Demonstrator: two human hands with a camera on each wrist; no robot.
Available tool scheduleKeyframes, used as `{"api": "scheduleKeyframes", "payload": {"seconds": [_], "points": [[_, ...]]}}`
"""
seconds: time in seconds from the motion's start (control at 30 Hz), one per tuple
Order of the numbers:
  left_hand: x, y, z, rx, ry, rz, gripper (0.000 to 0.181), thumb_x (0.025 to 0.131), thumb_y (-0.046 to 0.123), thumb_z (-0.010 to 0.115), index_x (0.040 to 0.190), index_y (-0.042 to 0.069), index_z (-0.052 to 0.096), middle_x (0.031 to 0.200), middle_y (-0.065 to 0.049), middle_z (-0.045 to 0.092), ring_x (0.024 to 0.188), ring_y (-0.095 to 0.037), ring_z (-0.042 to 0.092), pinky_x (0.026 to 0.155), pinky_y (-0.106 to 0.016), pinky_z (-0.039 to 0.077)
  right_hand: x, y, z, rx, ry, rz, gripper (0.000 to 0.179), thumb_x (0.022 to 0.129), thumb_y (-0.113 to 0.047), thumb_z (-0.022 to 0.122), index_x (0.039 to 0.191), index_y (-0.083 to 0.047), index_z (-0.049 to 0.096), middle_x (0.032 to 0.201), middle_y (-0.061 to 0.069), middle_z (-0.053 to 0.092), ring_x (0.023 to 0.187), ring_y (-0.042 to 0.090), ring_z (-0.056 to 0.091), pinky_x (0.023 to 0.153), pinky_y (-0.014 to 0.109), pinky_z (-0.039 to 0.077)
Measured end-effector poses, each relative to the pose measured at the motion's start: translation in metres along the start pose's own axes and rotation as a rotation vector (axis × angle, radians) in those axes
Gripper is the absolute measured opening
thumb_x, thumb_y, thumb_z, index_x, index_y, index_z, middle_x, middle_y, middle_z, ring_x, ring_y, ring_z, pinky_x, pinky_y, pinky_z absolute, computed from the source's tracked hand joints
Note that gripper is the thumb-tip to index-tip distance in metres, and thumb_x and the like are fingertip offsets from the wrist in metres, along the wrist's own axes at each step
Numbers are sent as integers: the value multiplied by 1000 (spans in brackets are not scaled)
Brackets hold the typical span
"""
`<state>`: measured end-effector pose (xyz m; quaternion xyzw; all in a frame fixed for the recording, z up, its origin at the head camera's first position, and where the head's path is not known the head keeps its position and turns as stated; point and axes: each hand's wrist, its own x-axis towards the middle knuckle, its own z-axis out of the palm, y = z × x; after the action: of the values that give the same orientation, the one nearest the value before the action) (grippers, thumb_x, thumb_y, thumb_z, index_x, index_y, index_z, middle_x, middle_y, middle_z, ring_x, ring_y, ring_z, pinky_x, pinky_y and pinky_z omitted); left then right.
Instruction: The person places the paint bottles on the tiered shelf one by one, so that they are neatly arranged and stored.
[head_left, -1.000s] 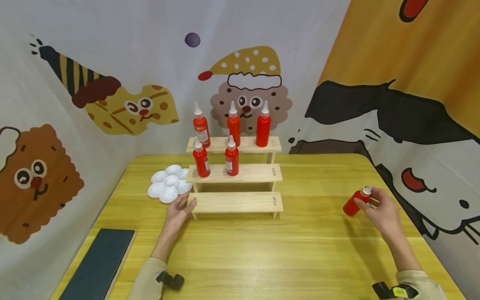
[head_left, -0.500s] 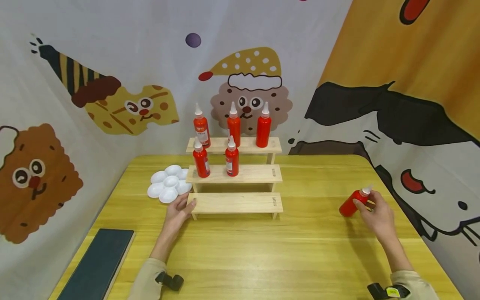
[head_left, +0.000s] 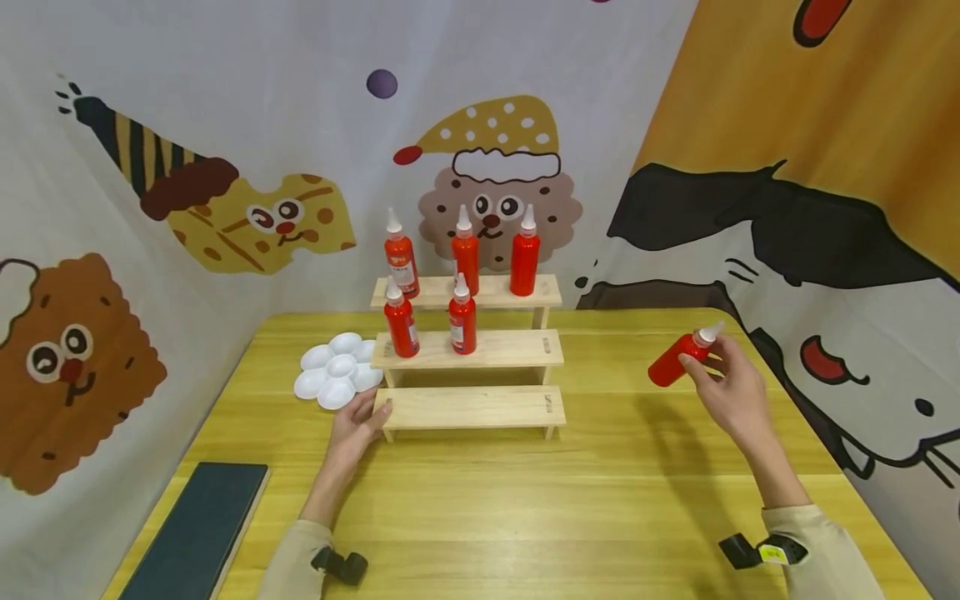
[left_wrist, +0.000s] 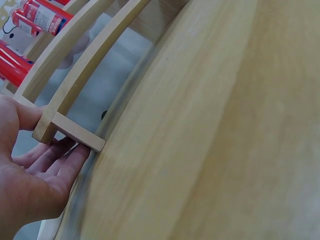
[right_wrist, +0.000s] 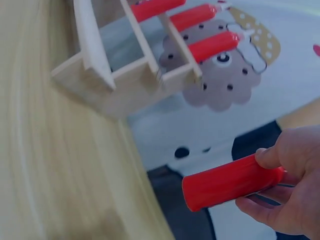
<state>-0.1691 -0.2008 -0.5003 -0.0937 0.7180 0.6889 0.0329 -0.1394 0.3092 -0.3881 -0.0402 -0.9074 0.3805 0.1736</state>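
Note:
A three-step wooden display rack (head_left: pixel 468 406) stands on the table, with several red squeeze paint bottles (head_left: pixel 462 323) upright on its upper two steps. The lowest step is bare. At its left end my left hand (head_left: pixel 358 423) grips the rack, thumb over the board and fingers against the leg (left_wrist: pixel 77 132). To the right of the rack, my right hand (head_left: pixel 727 387) holds another red paint bottle (head_left: pixel 677 360) near its neck, between thumb and fingers. This bottle leans with its white nozzle toward upper right, raised over the table. Its base faces the rack in the right wrist view (right_wrist: pixel 230 182).
A white flower-shaped paint palette (head_left: pixel 335 369) lies left of the rack, right behind my left hand. Nearer the front left is a dark flat board or book (head_left: pixel 198 529). A cartoon-printed curtain (head_left: pixel 300 92) hangs behind and beside the wooden table (head_left: pixel 480 508).
My right hand has lifted the red paint bottle and carried it left and away from me, toward the rack. The left hand stays in place on the rack.

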Motion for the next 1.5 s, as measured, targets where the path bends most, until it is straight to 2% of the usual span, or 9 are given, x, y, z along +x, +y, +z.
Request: {"api": "scheduleKeyframes", "payload": {"seconds": [0.1,0.27,0.5,0.73,0.93,1.5], "points": [[0,0,1,-4,-1,4,57,99,11,64,151,-1,42,151,-26,48,88,5,64,78,-18,57,4,-14,3,29,14,-31,51,102,-25,62,142,2,46,140,28,56,120,48,59,96,50,54],[0,-2,1,-36,-1,26,56,99,7,62,150,-4,42,149,-31,48,88,4,65,77,-18,58,13,-38,11,86,22,-83,49,102,-19,63,143,1,46,140,26,56,123,46,59,99,59,47],[1,-3,1,-47,0,26,56,99,8,63,150,-3,42,149,-30,48,89,3,66,79,-18,58,26,-67,27,163,7,-165,46,100,-14,66,141,-1,50,137,23,60,121,44,61,98,54,50],[1,-4,0,-32,1,9,54,101,10,62,150,0,43,150,-27,49,89,5,65,79,-18,58,35,-89,45,234,-48,-174,43,99,-14,66,138,-3,52,134,21,61,120,41,62,100,55,52],[1,-3,0,5,-13,10,55,101,13,61,152,1,41,151,-26,48,90,7,64,80,-17,57,40,-98,65,282,-109,-186,43,98,-9,67,138,-1,52,133,21,63,117,38,64,99,53,53],[-1,0,3,-17,2,15,55,100,10,62,151,1,42,150,-27,49,90,6,65,80,-18,58,49,-121,112,339,-268,-209,42,97,-5,67,136,-1,53,134,20,61,124,40,60,101,52,54]]}}
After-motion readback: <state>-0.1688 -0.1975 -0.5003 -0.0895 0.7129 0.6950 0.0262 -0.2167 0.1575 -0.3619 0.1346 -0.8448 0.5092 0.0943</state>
